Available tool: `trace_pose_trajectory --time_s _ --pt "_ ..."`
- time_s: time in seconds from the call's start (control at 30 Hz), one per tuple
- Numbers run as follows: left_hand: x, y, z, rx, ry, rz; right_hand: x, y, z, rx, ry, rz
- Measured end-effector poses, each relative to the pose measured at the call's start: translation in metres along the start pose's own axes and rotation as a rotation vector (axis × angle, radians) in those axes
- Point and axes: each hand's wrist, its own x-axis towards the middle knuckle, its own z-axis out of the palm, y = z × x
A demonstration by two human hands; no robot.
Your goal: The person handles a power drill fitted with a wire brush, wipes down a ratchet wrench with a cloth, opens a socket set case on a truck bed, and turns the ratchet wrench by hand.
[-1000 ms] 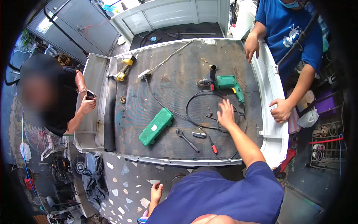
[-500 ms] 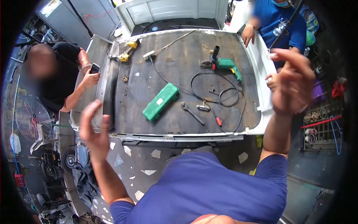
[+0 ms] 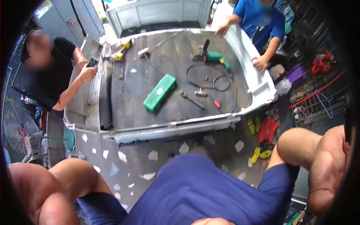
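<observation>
Both my hands are raised close to the camera at the lower corners. My left hand [image 3: 32, 191] is large and cut off at the left edge, its fingers hidden. My right hand [image 3: 332, 165] is bent back at the right edge, beside a dark strip, its fingers also out of sight. Neither touches the tools on the truck bed [image 3: 135, 97]. On the bed lie a green case [image 3: 160, 93], a ratchet wrench [image 3: 192, 100], a small metal piece [image 3: 201, 93] with a red-tipped part [image 3: 216, 104] nearby, and a green corded drill [image 3: 213, 56].
A yellow cordless tool [image 3: 120, 56] and a white socket block [image 3: 143, 51] lie farther back. One person [image 3: 48, 75] at the left holds a phone; another [image 3: 258, 30] rests hands on the right side panel. Yellow shoes [image 3: 255, 154] are on the floor.
Both my hands have come back from over the bed's front corners toward the camera's lower edges. The view has shifted. The right-hand person's hands now rest on the panel farther along.
</observation>
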Motion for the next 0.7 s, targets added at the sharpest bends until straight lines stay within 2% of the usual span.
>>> trace_pose_trajectory --time_s 0.07,0.1,0.2,0.33,0.37,0.4,0.43,0.47,0.5,0.6,0.67,0.7 --pt "-0.001 -0.001 0.001 0.041 0.063 0.071 0.076 -0.037 0.058 -0.037 0.024 -0.091" --pt "-0.003 0.0 0.002 0.062 0.094 0.087 0.069 -0.034 0.025 -0.041 0.025 -0.131" --pt "0.0 0.011 0.011 0.096 0.153 0.097 0.107 -0.038 0.034 -0.037 0.009 -0.196" --pt "0.049 0.012 -0.011 0.143 0.02 0.241 -0.051 0.032 -0.113 -0.068 0.205 -0.167" --pt "0.062 0.02 -0.014 0.164 -0.011 0.24 -0.047 0.036 -0.102 -0.044 0.233 -0.156" --pt "0.077 0.026 -0.012 0.181 -0.025 0.248 0.053 -0.006 -0.013 -0.034 0.254 -0.157" --pt "0.094 0.031 -0.009 0.193 -0.024 0.278 0.002 0.031 -0.076 -0.047 0.278 -0.174" --pt "0.11 0.034 -0.004 0.202 -0.014 0.324 0.011 0.024 -0.087 -0.074 0.305 -0.201" --pt "0.125 0.035 0.001 0.211 -0.006 0.376 -0.006 0.048 -0.111 -0.105 0.338 -0.227" --pt "0.154 0.045 0.025 0.24 0.006 0.474 0.055 0.043 -0.082 -0.154 0.406 -0.281" --pt "0.149 0.039 0.049 0.237 0.028 0.457 0.04 0.047 -0.096 -0.147 0.38 -0.289" --pt "0.14 0.03 0.062 0.233 0.039 0.457 0.068 0.038 -0.063 -0.152 0.371 -0.294"
